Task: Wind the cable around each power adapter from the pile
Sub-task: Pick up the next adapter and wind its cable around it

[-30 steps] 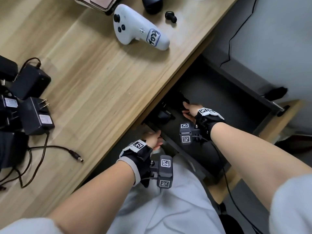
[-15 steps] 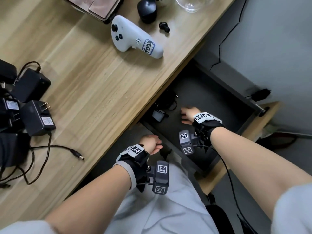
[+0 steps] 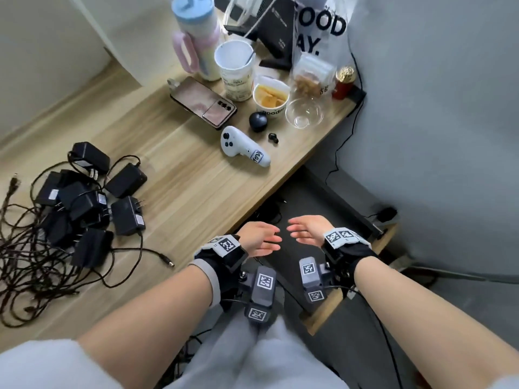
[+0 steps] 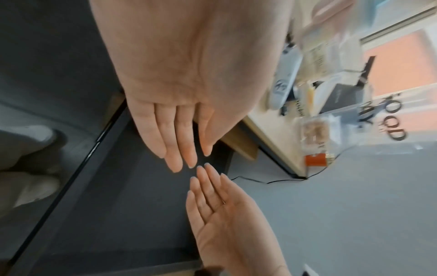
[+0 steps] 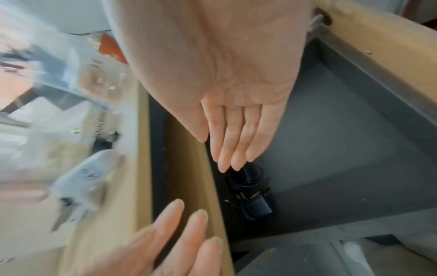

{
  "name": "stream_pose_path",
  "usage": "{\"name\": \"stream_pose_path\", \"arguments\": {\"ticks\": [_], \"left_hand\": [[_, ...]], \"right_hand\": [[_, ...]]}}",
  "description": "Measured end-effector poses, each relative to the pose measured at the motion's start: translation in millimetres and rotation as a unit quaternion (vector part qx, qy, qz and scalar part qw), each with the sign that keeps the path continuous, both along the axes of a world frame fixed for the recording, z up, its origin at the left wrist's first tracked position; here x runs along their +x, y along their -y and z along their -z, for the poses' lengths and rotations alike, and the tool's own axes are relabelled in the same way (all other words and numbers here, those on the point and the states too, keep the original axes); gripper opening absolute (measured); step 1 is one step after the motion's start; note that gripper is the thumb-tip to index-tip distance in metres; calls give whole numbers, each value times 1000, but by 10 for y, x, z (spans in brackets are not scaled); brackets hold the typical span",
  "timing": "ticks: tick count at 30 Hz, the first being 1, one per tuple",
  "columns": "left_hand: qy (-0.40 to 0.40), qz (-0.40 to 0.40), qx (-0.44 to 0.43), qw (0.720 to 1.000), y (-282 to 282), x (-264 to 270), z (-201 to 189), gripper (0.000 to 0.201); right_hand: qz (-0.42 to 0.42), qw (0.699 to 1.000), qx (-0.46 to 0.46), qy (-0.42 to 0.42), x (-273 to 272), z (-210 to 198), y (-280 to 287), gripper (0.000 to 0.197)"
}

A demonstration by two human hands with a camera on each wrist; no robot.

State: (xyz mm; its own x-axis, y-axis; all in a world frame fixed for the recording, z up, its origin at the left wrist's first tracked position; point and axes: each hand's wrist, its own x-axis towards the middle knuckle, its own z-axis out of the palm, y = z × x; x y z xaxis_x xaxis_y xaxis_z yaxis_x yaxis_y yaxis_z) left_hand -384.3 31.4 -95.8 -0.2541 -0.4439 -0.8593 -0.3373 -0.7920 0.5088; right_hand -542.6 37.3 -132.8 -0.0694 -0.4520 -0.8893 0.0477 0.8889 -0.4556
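Hovering left hand (image 3: pixel 259 238) | right hand (image 3: pixel 309 228) | both empty, above drawer (image 5: pixel 343 149)

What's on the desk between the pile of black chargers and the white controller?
Nothing: in the head view, only bare wooden desk lies between the pile of power adapters and the white controller.

A: Adapters (image 3: pixel 127 215), far left on the desk?
B: All black, black cables (image 3: pixel 25 256) too, pale grey labels on some.
A: Desk (image 3: pixel 179 175)?
B: Light wood grain. Drawer (image 3: pixel 362 197) on the right is dark grey inside with a wood-tone front.
A: Controller (image 3: pixel 244 147)?
B: White, black buttons, black-and-white logo.
A: Far end?
B: Tumbler (image 3: pixel 196 37) is pastel blue, pink and cream. Phone (image 3: pixel 203 103) is rose-pink. Clear bag (image 3: pixel 320 26) has black letters.
A: Wrist bands (image 3: pixel 226 244)?
B: Black, with black-and-white square markers.
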Motion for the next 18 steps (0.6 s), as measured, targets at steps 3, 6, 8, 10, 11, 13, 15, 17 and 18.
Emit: {"name": "stream_pose_path", "arguments": {"ticks": [3, 6, 8, 10, 11, 13, 15, 17, 18], "left_hand": [[2, -19, -27, 999, 168, 149, -298, 15], [4, -74, -59, 996, 322, 426, -616, 16], [22, -100, -95, 990, 391, 623, -778, 14], [37, -128, -117, 984, 412, 874, -918, 14], [41, -142, -123, 981, 411, 1012, -973, 15], [49, -170, -134, 975, 403, 1286, -1060, 15], [59, -209, -138, 966, 382, 1611, -1111, 16], [61, -251, -129, 957, 334, 1958, -1152, 19], [59, -268, -121, 954, 308, 2108, -1170, 20]], "right_hand": [[-46, 998, -35, 16, 127, -351, 188, 32], [-86, 993, -76, 23, 369, -714, 439, 31], [-107, 988, -104, 28, 553, -877, 597, 27], [-139, 982, -125, 31, 807, -1020, 725, 19], [-154, 979, -131, 31, 946, -1077, 782, 16], [-181, 973, -138, 34, 1219, -1172, 886, 17], [-211, 967, -139, 35, 1540, -1231, 977, 19], [-240, 960, -139, 31, 1883, -1246, 1040, 22], [-253, 957, -138, 26, 2029, -1242, 1059, 23]]}}
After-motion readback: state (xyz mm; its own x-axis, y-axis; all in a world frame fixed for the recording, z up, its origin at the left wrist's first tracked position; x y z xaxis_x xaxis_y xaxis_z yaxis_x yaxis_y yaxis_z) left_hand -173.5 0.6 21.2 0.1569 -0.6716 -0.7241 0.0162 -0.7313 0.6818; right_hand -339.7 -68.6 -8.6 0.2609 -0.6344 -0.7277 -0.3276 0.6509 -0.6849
